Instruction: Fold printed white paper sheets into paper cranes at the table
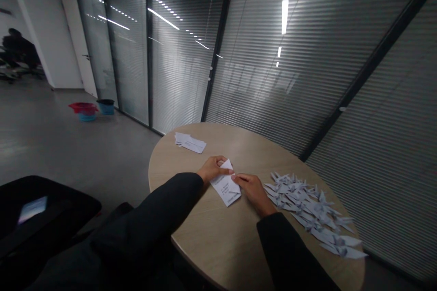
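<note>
A partly folded sheet of white paper (223, 189) with printed text lies on the round wooden table, between my two hands. My left hand (215, 169) grips its upper left part, thumb on top and fingers behind the edge. On the right side, my right hand (251, 187) pinches the paper's edge between thumb and forefinger, close to the left thumb. A small folded flap shows at the sheet's lower right. Many folded paper cranes (307, 209) lie in a cluster to the right of my right hand.
A few loose printed paper slips (190, 142) lie near the far left of the table (246, 254). Glass partitions with blinds (273, 77) stand right behind it. A chair (44, 209) with a phone-like lit object is at left. Buckets (87, 111) stand on the floor; a person sits far left.
</note>
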### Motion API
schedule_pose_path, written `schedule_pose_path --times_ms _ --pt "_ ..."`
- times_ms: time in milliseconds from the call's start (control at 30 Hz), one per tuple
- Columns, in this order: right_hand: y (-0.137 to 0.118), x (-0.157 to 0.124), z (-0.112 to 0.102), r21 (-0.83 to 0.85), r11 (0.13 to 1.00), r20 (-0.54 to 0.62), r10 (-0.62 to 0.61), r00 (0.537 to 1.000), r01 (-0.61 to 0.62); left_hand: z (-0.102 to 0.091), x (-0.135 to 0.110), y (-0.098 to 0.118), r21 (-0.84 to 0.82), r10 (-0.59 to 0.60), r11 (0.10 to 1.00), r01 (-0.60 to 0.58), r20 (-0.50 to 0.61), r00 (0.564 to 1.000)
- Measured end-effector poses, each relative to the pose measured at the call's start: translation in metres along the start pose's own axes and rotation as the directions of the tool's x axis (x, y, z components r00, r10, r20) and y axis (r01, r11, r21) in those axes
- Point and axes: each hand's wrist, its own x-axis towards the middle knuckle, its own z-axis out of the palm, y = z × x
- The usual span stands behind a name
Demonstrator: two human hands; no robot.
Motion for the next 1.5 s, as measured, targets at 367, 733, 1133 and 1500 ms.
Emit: schedule_pose_path --times_ms 367,733,1133,1500 --pt "0.0 -0.002 -0.006 0.036 0.999 -0.093 0.022 0.995 -0.019 -0.037 0.01 0.009 -0.076 0.052 0.994 -0.079 -0.311 0.949" --pt "0.012 0.0 0.004 0.024 1.0 -0.016 0.003 1.0 -0.003 0.006 0.004 -0.011 0.075 0.106 0.992 -0.106 0.001 0.994" --pt "0.0 -0.001 -0.001 -0.023 0.999 0.008 -0.024 1.0 0.024 0.002 0.001 -0.005 -0.035 0.015 0.999 -0.017 -0.059 0.998" --pt "0.002 -0.001 -0.001 -0.035 0.999 0.035 -0.018 0.999 0.02 -0.008 0.005 -0.002 -0.17 0.066 0.981 -0.089 -0.137 0.988"
